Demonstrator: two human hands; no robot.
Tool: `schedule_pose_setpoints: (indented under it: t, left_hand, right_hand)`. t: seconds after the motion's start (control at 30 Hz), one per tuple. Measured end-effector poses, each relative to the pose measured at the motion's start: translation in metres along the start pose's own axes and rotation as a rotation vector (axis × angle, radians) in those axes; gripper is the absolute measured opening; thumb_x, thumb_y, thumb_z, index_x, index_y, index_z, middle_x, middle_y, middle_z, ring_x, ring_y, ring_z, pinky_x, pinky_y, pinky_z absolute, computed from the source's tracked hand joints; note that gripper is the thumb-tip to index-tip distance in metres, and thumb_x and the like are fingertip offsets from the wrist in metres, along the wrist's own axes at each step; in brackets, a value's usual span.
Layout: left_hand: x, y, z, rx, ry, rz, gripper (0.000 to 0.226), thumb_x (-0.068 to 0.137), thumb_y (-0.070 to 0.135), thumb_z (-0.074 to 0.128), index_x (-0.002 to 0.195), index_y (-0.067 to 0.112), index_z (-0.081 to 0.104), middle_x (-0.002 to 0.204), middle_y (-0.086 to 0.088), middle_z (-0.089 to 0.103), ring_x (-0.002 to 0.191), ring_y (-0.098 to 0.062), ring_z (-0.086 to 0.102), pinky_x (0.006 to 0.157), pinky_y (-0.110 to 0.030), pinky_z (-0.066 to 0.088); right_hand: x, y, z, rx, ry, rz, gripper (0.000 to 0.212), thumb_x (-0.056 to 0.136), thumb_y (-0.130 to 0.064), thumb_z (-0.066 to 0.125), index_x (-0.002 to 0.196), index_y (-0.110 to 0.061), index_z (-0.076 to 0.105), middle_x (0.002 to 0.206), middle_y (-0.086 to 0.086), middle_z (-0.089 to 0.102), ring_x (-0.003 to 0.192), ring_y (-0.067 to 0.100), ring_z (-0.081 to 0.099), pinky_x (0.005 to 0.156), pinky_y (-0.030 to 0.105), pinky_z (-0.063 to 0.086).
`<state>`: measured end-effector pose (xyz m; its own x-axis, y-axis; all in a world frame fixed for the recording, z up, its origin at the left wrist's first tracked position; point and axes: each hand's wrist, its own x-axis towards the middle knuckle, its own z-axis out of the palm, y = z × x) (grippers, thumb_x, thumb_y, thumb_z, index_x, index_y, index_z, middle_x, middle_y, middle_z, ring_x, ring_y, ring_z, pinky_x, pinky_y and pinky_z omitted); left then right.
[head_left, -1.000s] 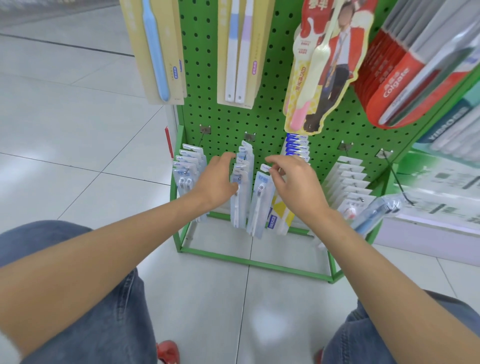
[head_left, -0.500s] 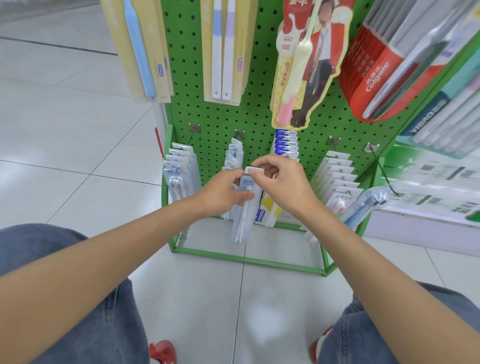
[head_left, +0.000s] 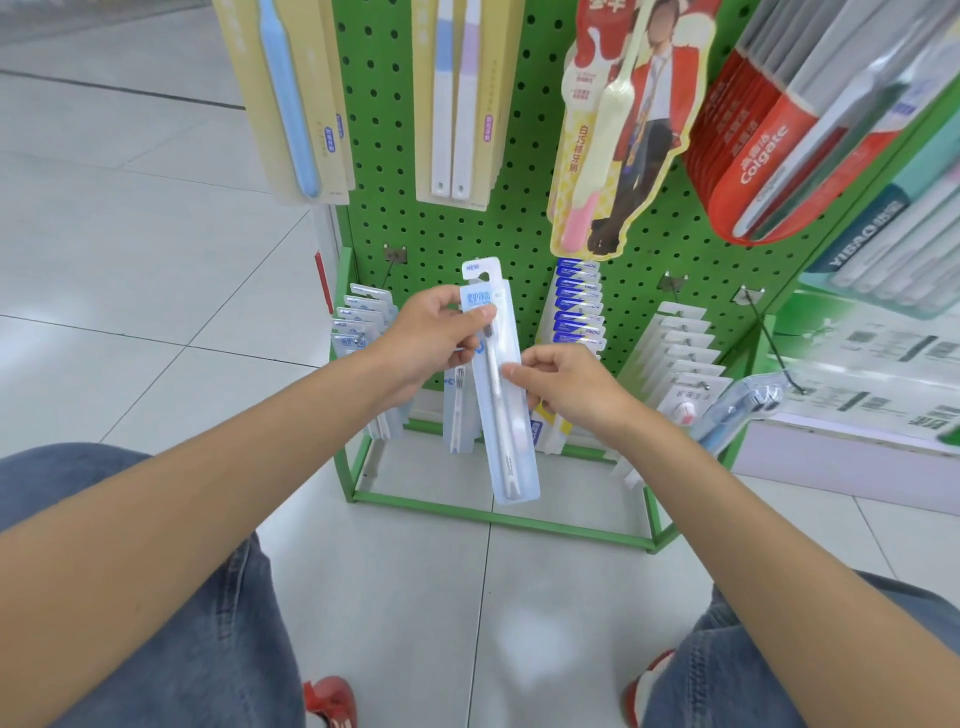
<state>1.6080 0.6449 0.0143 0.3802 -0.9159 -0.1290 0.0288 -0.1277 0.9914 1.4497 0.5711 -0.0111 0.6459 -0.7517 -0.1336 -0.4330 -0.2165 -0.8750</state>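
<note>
Moved: the pack (head_left: 506, 415) is now hanging free of the rack (head_left: 519, 208), drawn up and toward the person. Half a second ago it was sitting lower, close against the hanging row.
Left grip (head_left: 431, 338): clamping the pack's top, with the thumb lying on the front just under the hang tab.
Right grip (head_left: 566, 389): seemingly pinching the pack's right edge about midway down, fingers curled.
Pack: tilting between the two grips, its long lower end dangling below both, over the floor (head_left: 467, 597).
Slip risk: the plastic is looking smooth and only thumb pinches are holding it. If one grip is loosening before the other is tightening, the lower end is likely swinging out and dropping.
Snag risk: the row (head_left: 457, 410) is hanging just behind the left grip, so a knuckle brushing it could be pushing a pack off its hook.
Bend risk: grips twisting opposite ways could be creasing the card.
</note>
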Motion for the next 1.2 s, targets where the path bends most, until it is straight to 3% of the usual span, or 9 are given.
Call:
schedule_pose_setpoints:
  t: [0.3,0.43,0.6,0.73,0.87,0.97,1.03,1.13,1.2]
  left_hand:
    - [0.003,0.010,-0.008,-0.103,0.094,0.002,0.011,0.097,0.018,0.060,0.106,0.018,0.065,0.057,0.013,0.058,0.056,-0.005,0.044,0.068,-0.022,0.047]
    - [0.004,0.013,-0.006,-0.107,0.108,0.008,0.017,0.097,0.020,0.061,0.114,0.018,0.065,0.070,0.005,0.055,0.057,-0.006,0.043,0.069,-0.022,0.048]
    - [0.002,0.010,0.000,-0.038,0.098,0.016,0.017,0.098,0.020,0.059,0.113,0.015,0.065,0.059,0.010,0.056,0.060,-0.008,0.047,0.072,-0.024,0.051]
    - [-0.004,0.014,0.005,0.169,0.053,0.042,0.029,0.096,0.032,0.060,0.123,0.021,0.055,0.088,0.006,0.056,0.073,-0.007,0.054,0.079,-0.025,0.052]
    - [-0.010,0.015,0.009,0.291,0.055,0.089,0.046,0.090,0.036,0.068,0.127,0.028,0.042,0.089,0.010,0.045,0.077,-0.004,0.053,0.077,-0.022,0.051]
    - [-0.006,0.014,0.009,0.286,0.066,0.050,0.047,0.094,0.016,0.062,0.135,0.021,0.041,0.083,0.006,0.044,0.075,-0.010,0.052,0.083,-0.030,0.055]
    - [-0.004,0.012,0.008,0.262,0.036,0.027,0.042,0.094,0.004,0.056,0.132,0.016,0.046,0.089,0.003,0.049,0.084,-0.015,0.057,0.081,-0.029,0.058]
    - [-0.002,0.007,0.004,0.246,0.014,0.053,0.036,0.094,-0.005,0.052,0.126,0.012,0.051,0.103,0.000,0.059,0.096,-0.019,0.063,0.072,-0.023,0.058]
    - [-0.002,0.005,0.002,0.226,0.022,0.060,0.036,0.094,-0.007,0.052,0.124,0.014,0.052,0.102,0.003,0.061,0.093,-0.016,0.064,0.069,-0.022,0.058]
  right_hand:
    - [-0.014,0.026,0.006,0.036,-0.304,0.144,0.018,0.088,0.001,0.062,0.078,-0.014,0.065,0.063,-0.002,0.057,0.057,0.007,0.052,0.055,0.020,0.037]
    - [-0.024,0.040,0.007,-0.046,-0.365,0.161,0.013,0.087,-0.001,0.065,0.090,-0.013,0.070,0.065,-0.005,0.060,0.056,0.005,0.052,0.053,0.019,0.035]
    - [-0.038,0.052,0.013,-0.076,-0.307,0.110,0.015,0.089,-0.006,0.066,0.083,-0.019,0.070,0.057,-0.014,0.057,0.053,0.004,0.049,0.054,0.016,0.038]
    - [-0.052,0.062,0.025,-0.274,-0.101,-0.100,0.022,0.086,-0.013,0.065,0.071,-0.027,0.059,0.058,-0.013,0.050,0.052,0.004,0.040,0.053,0.020,0.034]
    - [-0.060,0.065,0.032,-0.409,-0.025,-0.176,0.015,0.087,-0.019,0.056,0.098,-0.029,0.061,0.081,-0.008,0.061,0.073,0.012,0.056,0.068,0.026,0.049]
    - [-0.059,0.070,0.038,-0.137,-0.109,-0.092,0.052,0.093,-0.012,0.053,0.132,-0.045,0.047,0.091,-0.010,0.059,0.077,0.012,0.054,0.077,0.025,0.051]
    - [-0.056,0.071,0.040,0.096,-0.132,0.009,0.063,0.090,-0.008,0.065,0.131,-0.049,0.042,0.097,-0.010,0.059,0.083,0.011,0.057,0.080,0.025,0.052]
    - [-0.052,0.069,0.041,0.205,-0.139,0.143,0.043,0.080,-0.011,0.079,0.114,-0.031,0.061,0.098,-0.002,0.065,0.080,0.010,0.060,0.068,0.016,0.049]
    - [-0.049,0.070,0.043,0.230,-0.086,0.178,0.031,0.078,-0.004,0.080,0.103,-0.013,0.064,0.101,0.011,0.069,0.077,0.015,0.064,0.070,0.026,0.055]
